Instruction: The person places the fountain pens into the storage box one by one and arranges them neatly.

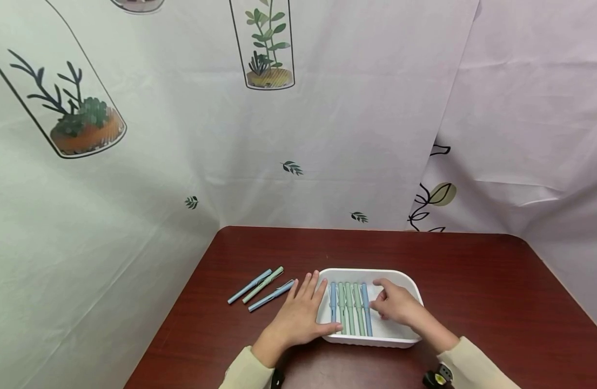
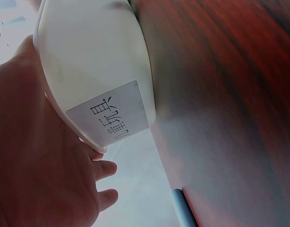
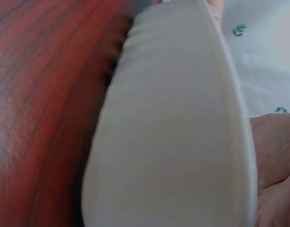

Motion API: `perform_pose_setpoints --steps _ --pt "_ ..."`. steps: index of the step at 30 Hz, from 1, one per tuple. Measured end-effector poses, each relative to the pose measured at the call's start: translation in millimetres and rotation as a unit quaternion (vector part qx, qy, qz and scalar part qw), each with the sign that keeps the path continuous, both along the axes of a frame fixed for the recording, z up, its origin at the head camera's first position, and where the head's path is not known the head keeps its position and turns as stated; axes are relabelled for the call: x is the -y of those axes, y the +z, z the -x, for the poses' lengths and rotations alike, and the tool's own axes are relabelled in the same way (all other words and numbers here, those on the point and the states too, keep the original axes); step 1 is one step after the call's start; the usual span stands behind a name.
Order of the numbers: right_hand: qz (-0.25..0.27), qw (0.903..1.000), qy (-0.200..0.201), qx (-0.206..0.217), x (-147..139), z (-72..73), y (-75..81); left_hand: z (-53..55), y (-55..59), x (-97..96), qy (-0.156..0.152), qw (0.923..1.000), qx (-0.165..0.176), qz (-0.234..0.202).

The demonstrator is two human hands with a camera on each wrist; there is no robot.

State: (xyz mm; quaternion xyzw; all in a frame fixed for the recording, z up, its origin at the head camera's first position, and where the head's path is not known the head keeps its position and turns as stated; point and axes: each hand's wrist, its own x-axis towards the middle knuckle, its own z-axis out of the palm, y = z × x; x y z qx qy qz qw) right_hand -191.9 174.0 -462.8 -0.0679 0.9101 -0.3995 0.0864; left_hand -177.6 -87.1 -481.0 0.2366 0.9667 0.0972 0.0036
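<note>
A white plastic tray (image 1: pixel 393 341) stands on the table, holding several capped pens side by side in a row. Blue pens lie at both ends, among them the rightmost blue pen (image 1: pixel 367 309); green pens (image 1: pixel 349 308) lie between. My left hand (image 1: pixel 300 316) rests across the tray's left rim, fingers spread and thumb over the near left corner. Inside the tray's right half, my right hand (image 1: pixel 397 305) is beside the rightmost blue pen. Its index finger and thumb are apart, with nothing visible between them. The right wrist view shows mostly the tray's outer wall (image 3: pixel 168 123), hiding the fingers.
Left of the tray lie two blue pens, one nearer (image 1: pixel 271 296) and one farther (image 1: pixel 249 286), with a green pen (image 1: pixel 262 284) between them. A label (image 2: pixel 112 113) with characters is on the tray's outer wall. Patterned cloth (image 1: pixel 327 162) hangs behind the dark red table (image 1: pixel 473 281).
</note>
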Motion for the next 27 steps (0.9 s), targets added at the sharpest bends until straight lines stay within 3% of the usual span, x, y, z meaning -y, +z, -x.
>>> perform_pose_setpoints --steps 5,11,17,23,27 --pt "-0.022 0.9982 -0.004 -0.056 -13 -5.1 8.0 -0.2 -0.1 0.0 -0.001 1.0000 -0.003 0.003" --pt "-0.036 0.9895 -0.005 -0.140 -28 -15.2 10.7 0.0 0.8 0.1 -0.003 1.0000 -0.002 0.001" --pt "-0.031 0.9845 0.002 -0.173 -42 -25.6 11.6 -0.6 2.2 -0.6 0.000 1.0000 0.001 0.001" --pt "-0.071 0.9668 0.009 -0.245 -52 -34.7 3.7 -1.6 3.2 -1.1 0.004 0.9999 0.010 -0.010" --pt "-0.094 0.9576 0.017 -0.272 -59 -38.9 -4.2 -0.7 2.2 -1.2 0.006 0.9999 0.008 -0.007"
